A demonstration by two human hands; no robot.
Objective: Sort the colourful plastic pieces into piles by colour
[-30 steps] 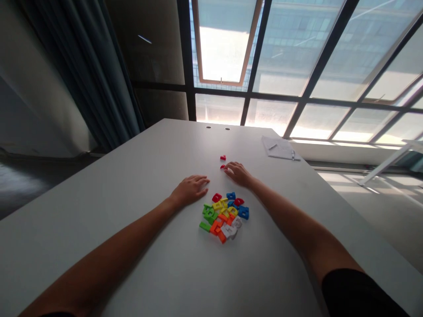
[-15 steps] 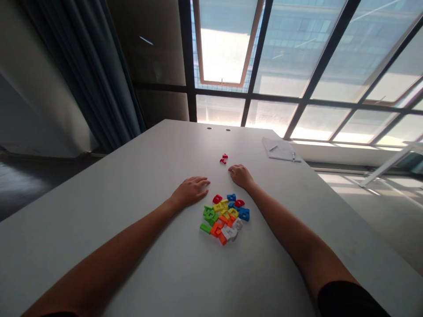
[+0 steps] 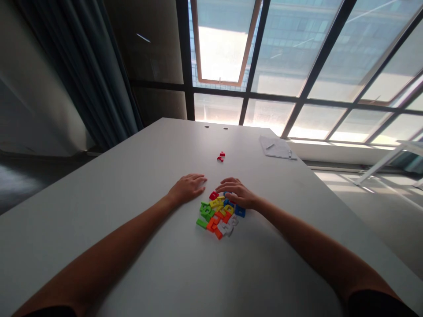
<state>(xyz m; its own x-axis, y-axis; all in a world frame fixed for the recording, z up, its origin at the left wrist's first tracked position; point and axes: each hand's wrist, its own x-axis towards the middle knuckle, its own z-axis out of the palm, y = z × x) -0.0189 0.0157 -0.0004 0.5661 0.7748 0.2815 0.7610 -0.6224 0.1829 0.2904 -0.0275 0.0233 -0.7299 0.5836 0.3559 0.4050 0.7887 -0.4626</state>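
A heap of coloured plastic letter-like pieces lies on the white table [image 3: 148, 259]. In it are green pieces [image 3: 207, 212], yellow pieces [image 3: 216, 203], orange pieces [image 3: 212, 224], white pieces [image 3: 225, 228], a red piece [image 3: 214, 195] and a blue piece [image 3: 240, 211]. My right hand [image 3: 238, 193] is over the heap's far right side, fingers apart and curved, covering some blue and red pieces. Whether its fingertips touch a piece is hard to make out. My left hand [image 3: 187, 188] rests on the table left of the heap, fingers loosely spread, holding nothing.
Farther off on the table sit two small red pieces [image 3: 220, 156]. White paper [image 3: 277, 148] with pens on it lies near the right edge. Two round holes are by the far edge. Beyond stand large windows [image 3: 271, 57] and a dark curtain [image 3: 99, 79].
My right hand has come back from near the two red pieces to above the heap, its fingers spreading. My left hand stays resting in place. The view has shifted slightly.
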